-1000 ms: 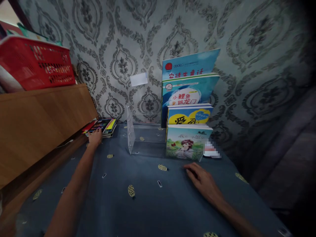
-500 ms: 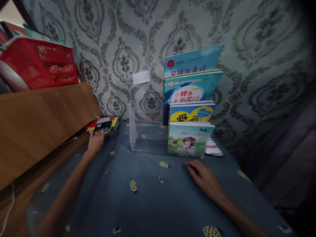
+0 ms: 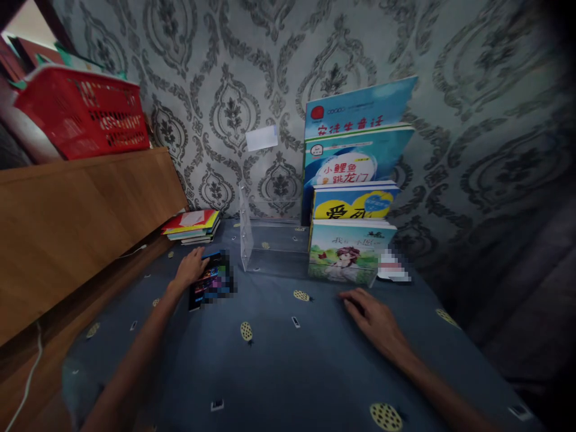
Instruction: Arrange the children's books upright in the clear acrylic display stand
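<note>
My left hand is closed on the top edge of a dark book with a colourful cover, held tilted over the cloth; part of its cover is blurred out. Behind it lies a stack of books, a yellow and red one on top. My right hand rests on the cloth with nothing in it, thumb and fingers slightly apart. Just beyond that hand stands a clear tiered stand. Its right side holds several picture books, the front one showing a figure in a green field; its left side bears no books.
A dark blue cloth with pineapple prints covers the table. At the left, a red basket sits on a wooden headboard-like panel. A blurred-out white item lies right of the stand. Patterned wallpaper rises behind.
My left hand has brought the dark book off the stack, toward me and to the right. My right hand has stayed in place. The view has shifted slightly.
</note>
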A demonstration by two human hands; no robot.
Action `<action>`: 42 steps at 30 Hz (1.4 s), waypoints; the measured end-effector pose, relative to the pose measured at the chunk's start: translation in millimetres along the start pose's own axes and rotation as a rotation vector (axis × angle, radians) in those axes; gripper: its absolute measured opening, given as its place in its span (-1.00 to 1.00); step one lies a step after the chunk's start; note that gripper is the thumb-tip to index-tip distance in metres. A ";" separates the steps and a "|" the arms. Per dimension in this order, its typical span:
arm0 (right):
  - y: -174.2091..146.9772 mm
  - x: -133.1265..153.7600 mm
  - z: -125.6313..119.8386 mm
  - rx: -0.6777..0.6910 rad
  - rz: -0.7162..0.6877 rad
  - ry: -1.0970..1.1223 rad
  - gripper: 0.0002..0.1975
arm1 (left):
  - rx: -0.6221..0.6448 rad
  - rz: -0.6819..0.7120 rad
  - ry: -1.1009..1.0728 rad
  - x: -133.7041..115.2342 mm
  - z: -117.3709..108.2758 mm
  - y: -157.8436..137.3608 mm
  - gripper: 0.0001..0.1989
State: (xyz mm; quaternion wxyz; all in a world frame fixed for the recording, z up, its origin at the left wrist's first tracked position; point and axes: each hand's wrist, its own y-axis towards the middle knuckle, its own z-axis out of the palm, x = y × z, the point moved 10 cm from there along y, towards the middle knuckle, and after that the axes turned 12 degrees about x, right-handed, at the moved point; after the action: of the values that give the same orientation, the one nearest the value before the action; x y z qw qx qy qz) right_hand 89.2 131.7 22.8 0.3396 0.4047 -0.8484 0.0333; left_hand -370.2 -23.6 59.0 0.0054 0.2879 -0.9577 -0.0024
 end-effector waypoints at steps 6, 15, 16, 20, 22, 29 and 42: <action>-0.6 -0.3 1.4 0.002 -0.005 0.010 -0.67 | 0.066 0.040 -0.035 7.1 41.1 13.9 -0.53; -0.6 -4.5 5.0 -0.021 -0.026 0.008 -0.72 | 0.092 0.019 0.037 -7.0 30.6 -24.5 -0.51; -1.1 -3.1 5.2 -0.019 -0.023 0.002 -0.73 | 0.094 0.022 0.047 -10.7 28.8 -32.8 -0.50; -2.0 0.2 7.0 -0.004 0.004 -0.021 -0.74 | 0.100 0.037 0.144 -26.3 21.2 -62.7 -0.47; -2.2 -0.1 7.3 -0.005 0.007 -0.016 -0.75 | 0.138 0.069 0.139 -35.5 20.7 -74.2 -0.45; -4.0 -1.5 8.6 0.008 0.011 0.007 -0.76 | 0.268 0.101 0.042 -67.4 17.9 -104.7 -0.50; -6.2 -1.3 3.0 -0.027 0.021 0.041 -0.79 | 0.405 0.313 -0.039 -176.8 38.1 -134.0 -0.41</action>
State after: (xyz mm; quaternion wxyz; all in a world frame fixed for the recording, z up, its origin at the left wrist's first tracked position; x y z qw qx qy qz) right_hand 92.6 127.5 18.4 0.3621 0.3904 -0.8458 0.0335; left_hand -149.3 -37.8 18.3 -0.0706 0.1312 -0.9715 0.1845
